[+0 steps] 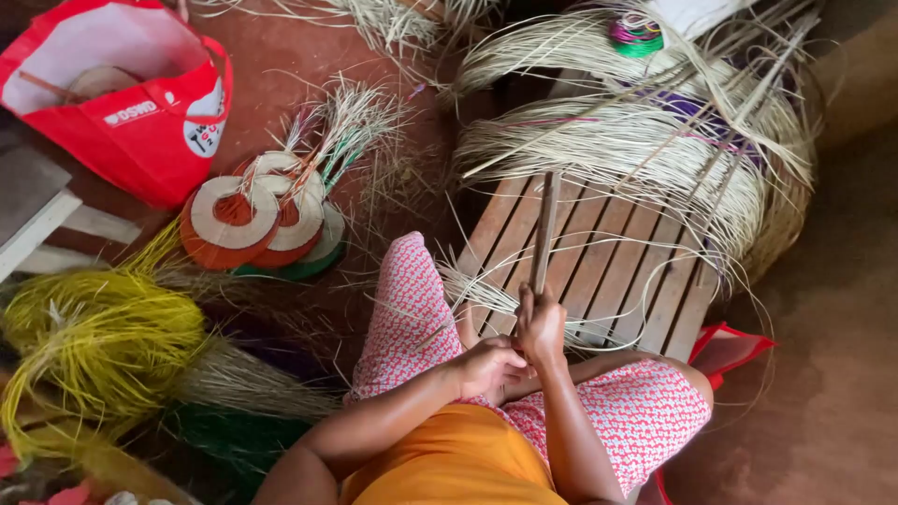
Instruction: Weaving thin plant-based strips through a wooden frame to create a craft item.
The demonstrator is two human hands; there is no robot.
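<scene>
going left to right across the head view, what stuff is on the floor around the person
yellow fibre bundle → red bag → round woven fans → slatted wooden bench → pale straw bundle

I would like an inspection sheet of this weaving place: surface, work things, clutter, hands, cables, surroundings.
Surface: slatted wooden bench, half covered by a pale straw bundle.
Work things: long dark stick, upright over the bench; thin pale fibre strands by the knee.
Clutter: round woven fans stacked on the floor; yellow fibre heap; red bag; green and pink ring coil.
Hands: right hand closed around the stick's lower end; left hand closed beside it, touching it; what it holds is hidden.
Cables: nothing seen.
Surroundings: reddish-brown floor; white wooden piece at left.
</scene>
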